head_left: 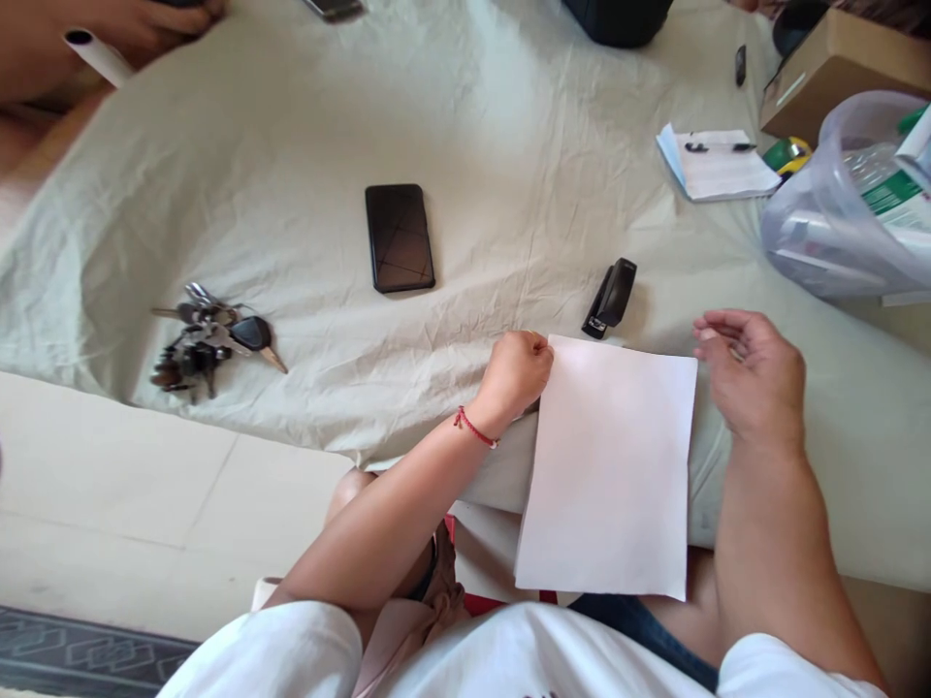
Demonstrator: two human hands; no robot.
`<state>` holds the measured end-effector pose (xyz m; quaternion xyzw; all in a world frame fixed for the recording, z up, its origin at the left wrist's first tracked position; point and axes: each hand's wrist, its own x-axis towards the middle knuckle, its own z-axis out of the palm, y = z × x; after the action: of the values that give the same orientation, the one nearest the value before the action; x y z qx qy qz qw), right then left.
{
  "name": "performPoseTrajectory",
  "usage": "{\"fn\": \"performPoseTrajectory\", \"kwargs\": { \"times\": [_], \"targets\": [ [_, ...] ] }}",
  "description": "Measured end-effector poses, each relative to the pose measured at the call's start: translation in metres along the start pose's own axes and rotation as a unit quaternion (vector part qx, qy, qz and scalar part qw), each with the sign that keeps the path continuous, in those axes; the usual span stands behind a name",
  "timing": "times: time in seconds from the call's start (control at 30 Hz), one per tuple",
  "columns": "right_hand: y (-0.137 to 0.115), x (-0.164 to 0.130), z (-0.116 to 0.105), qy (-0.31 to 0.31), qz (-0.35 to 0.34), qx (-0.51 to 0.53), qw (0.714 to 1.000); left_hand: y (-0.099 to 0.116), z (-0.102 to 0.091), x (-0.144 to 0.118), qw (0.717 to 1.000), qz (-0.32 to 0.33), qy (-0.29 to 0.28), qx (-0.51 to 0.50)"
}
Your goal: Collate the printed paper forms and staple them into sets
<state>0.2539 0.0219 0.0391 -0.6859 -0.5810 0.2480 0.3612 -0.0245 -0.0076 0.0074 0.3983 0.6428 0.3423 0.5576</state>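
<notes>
A white sheet of paper [607, 465] hangs from the front edge of the cloth-covered surface toward my lap. My left hand [515, 376] pinches its top left corner; a red thread bracelet circles that wrist. My right hand [753, 373] hovers just past the sheet's top right corner with fingers loosely curled and apart, holding nothing that I can see. A black stapler [609, 297] lies on the cloth just beyond the sheet's top edge, between my two hands.
A pale green cloth [291, 174] covers the surface. On it lie a black phone [400, 237], a bunch of keys [208, 339], papers with a pen [720, 163], a clear plastic bag [850, 208] and a cardboard box [836, 68]. Another person's hand [145, 24] is at top left.
</notes>
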Motion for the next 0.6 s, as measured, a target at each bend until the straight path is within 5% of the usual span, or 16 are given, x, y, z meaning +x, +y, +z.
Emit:
{"fn": "performPoseTrajectory", "kwargs": {
  "times": [0.2,0.37,0.6],
  "targets": [
    [-0.025,0.040,0.040,-0.160,-0.178,-0.114,0.964,0.002,0.000,0.001,1.000,0.011,-0.005,0.022],
    [-0.014,0.066,0.070,-0.247,-0.153,-0.127,0.948,0.005,0.001,0.003,1.000,-0.003,-0.019,0.015],
    [-0.019,0.047,0.074,-0.285,-0.142,-0.107,0.942,0.012,0.001,0.003,0.999,0.001,-0.023,0.030]
  ]
}}
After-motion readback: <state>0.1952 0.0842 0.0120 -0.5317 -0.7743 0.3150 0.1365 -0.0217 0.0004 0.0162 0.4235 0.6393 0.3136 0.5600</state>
